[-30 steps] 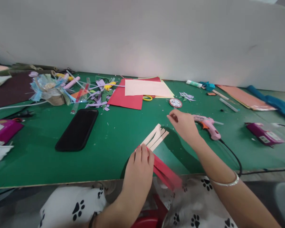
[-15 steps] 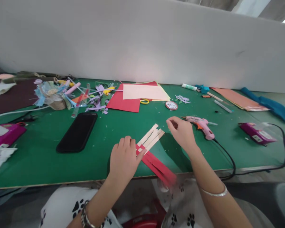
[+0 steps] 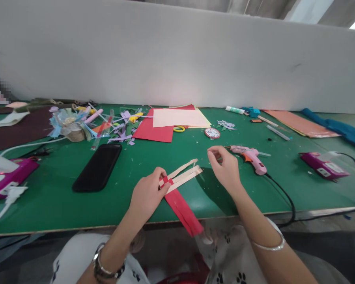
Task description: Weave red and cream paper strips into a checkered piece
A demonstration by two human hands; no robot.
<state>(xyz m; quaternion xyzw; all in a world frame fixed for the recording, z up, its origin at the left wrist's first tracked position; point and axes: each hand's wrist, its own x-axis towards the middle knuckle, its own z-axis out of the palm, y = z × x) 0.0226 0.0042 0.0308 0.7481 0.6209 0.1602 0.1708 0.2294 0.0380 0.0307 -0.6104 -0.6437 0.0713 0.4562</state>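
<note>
My left hand [image 3: 149,191] is closed on the woven paper strips [image 3: 166,181], thumb in front, at the table's near edge. The weave is a small red-and-cream check. Cream strips [image 3: 185,176] fan out to the upper right, their far ends apart. Red strips [image 3: 185,213] hang down to the right, past the table edge. My right hand [image 3: 225,167] hovers right of the cream ends, touching neither them nor the pink glue gun [image 3: 250,156] beside it. Its fingers are curled, thumb and forefinger tips close together, with nothing visible between them.
A black phone [image 3: 97,167] lies to the left. Behind are red and pale paper sheets [image 3: 177,117], paper scraps [image 3: 126,124] and a round badge-like disc [image 3: 212,133]. Purple power strips [image 3: 324,165] sit at both sides, with cables along the table.
My left hand has drawn the woven strips a little left and tilted them. The red strips, blurred before, now hang steadier. My right hand has barely moved.
</note>
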